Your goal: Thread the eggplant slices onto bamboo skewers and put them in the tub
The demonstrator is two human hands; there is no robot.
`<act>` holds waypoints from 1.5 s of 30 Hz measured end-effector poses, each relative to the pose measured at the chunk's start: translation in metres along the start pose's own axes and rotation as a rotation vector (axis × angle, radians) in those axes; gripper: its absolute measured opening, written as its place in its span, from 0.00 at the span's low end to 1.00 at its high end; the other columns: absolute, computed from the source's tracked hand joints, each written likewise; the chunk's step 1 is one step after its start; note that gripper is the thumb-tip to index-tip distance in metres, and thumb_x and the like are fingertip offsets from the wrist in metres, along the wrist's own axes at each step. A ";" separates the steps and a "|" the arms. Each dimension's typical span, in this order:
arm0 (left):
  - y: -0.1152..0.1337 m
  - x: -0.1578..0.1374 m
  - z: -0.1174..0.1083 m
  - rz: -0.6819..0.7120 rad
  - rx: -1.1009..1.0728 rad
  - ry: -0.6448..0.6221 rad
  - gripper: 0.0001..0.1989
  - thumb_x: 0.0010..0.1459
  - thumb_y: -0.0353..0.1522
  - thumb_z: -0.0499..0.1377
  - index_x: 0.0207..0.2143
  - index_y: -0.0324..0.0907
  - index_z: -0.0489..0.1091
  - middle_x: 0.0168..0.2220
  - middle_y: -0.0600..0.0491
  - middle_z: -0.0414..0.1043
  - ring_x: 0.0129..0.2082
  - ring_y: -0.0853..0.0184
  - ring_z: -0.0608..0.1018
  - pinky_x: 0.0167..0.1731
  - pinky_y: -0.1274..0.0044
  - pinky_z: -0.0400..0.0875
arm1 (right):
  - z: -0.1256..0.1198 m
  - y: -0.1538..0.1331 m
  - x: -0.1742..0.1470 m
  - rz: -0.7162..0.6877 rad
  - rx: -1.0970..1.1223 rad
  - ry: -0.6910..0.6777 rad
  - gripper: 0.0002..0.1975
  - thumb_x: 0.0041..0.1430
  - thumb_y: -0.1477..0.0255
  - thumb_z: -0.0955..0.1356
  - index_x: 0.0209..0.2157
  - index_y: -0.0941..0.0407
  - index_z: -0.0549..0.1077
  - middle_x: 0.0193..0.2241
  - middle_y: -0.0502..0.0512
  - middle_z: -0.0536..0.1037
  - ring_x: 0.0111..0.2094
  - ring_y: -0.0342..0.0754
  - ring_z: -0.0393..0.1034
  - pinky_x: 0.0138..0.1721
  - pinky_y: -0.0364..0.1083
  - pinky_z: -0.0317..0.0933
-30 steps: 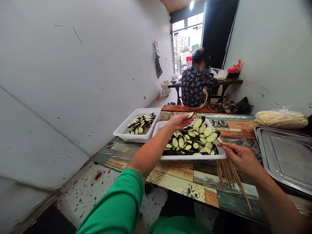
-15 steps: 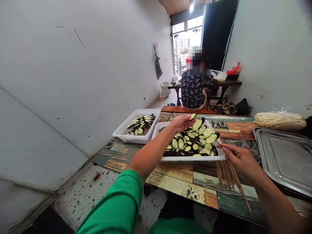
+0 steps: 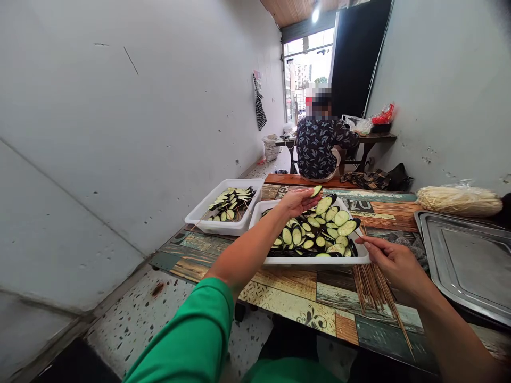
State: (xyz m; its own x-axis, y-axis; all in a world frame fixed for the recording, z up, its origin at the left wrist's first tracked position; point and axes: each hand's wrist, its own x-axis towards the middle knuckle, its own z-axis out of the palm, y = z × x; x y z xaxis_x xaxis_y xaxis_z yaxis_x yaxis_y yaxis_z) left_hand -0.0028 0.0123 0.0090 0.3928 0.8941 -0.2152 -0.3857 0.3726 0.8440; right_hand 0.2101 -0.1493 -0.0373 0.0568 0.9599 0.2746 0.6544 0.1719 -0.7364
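Skewers (image 3: 371, 284) fan out at lower right; just above, the right hand (image 3: 387, 258) pinches a thin stick (image 3: 358, 234) leading to an eggplant slice (image 3: 346, 227). Centre frame, a white tray (image 3: 307, 260) full of slices (image 3: 296, 235), the left hand (image 3: 296, 202) gripping another piece (image 3: 316, 190) above! Upper right, a person (image 3: 317, 146) sits.

Background on my feed: one seated co-worker (image 3: 319, 139).
I see a leaf-print shirt (image 3: 315, 157) from behind; checked cloth (image 3: 260, 110) hung on left wall (image 3: 139, 133); white sack (image 3: 271, 150) on floor (image 3: 128, 319); on the bench (image 3: 289, 306) at right, metal tray (image 3: 475, 266) near a clear bag of pale strands (image 3: 459, 200); red packaging (image 3: 384, 115) on far table (image 3: 381, 138).
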 end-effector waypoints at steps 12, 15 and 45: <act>0.004 0.001 -0.003 0.059 -0.005 0.091 0.07 0.55 0.22 0.55 0.35 0.39 0.67 0.29 0.52 0.74 0.29 0.72 0.76 0.31 0.80 0.67 | 0.002 0.007 0.000 0.031 0.026 -0.003 0.24 0.54 0.58 0.62 0.39 0.61 0.79 0.19 0.53 0.72 0.18 0.43 0.57 0.19 0.43 0.51; 0.003 0.004 -0.005 0.050 0.061 0.145 0.07 0.54 0.23 0.58 0.36 0.41 0.68 0.29 0.54 0.74 0.21 0.77 0.70 0.22 0.84 0.59 | 0.002 0.007 0.000 0.037 0.022 -0.010 0.25 0.54 0.58 0.62 0.39 0.61 0.79 0.17 0.52 0.70 0.17 0.42 0.55 0.18 0.42 0.49; -0.002 0.008 -0.001 0.024 -0.084 0.033 0.03 0.53 0.23 0.60 0.30 0.36 0.72 0.26 0.52 0.73 0.21 0.78 0.70 0.20 0.86 0.62 | 0.000 0.004 -0.001 -0.004 -0.012 0.003 0.22 0.55 0.60 0.62 0.38 0.60 0.79 0.22 0.54 0.77 0.19 0.44 0.62 0.20 0.42 0.55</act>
State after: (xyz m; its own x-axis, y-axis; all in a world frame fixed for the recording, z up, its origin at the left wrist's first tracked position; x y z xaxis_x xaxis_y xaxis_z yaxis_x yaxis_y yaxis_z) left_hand 0.0003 0.0188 0.0050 0.3556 0.9101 -0.2128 -0.4640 0.3695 0.8051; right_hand 0.2121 -0.1492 -0.0403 0.0563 0.9584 0.2798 0.6640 0.1734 -0.7274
